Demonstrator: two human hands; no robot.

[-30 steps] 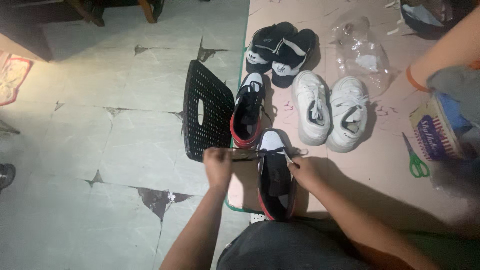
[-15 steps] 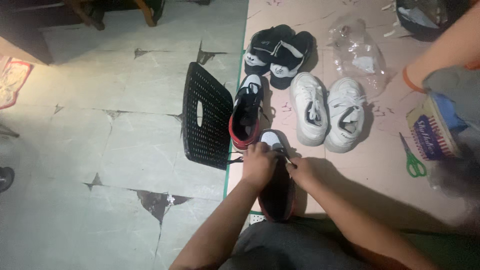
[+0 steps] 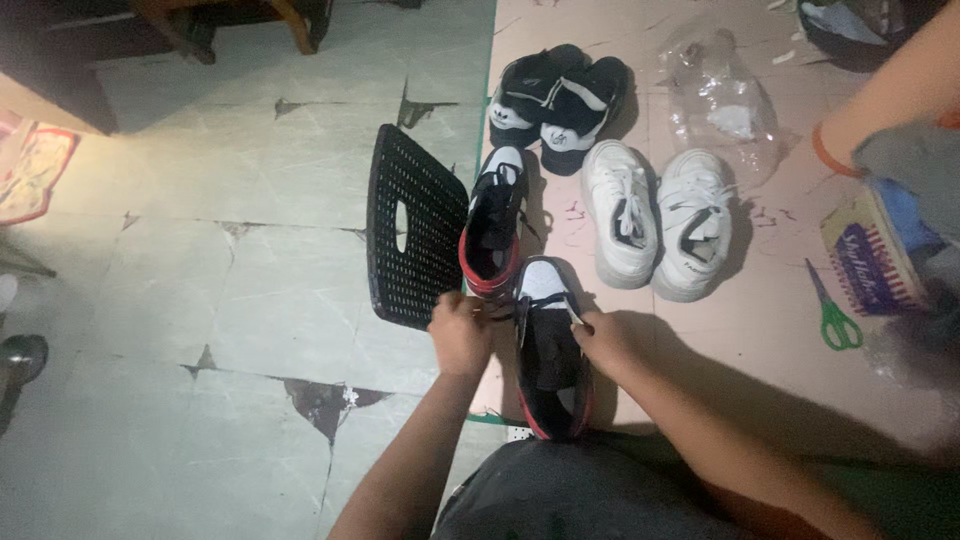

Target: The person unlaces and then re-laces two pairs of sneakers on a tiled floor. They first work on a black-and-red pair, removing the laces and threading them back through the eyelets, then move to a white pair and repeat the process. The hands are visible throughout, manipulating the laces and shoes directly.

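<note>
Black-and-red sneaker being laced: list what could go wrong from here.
1. The left hand pulls the black lace sideways toward the black perforated stool lying on its side; the lace could snag in its holes.
2. The right hand pinches a lace end at the black-and-red sneaker; uneven pulls may leave the ends unequal.
3. The light is dim, so an eyelet might be missed.

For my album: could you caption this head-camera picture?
Left hand and right hand pull the lace on a black, white and red sneaker, beside its mate.
</note>
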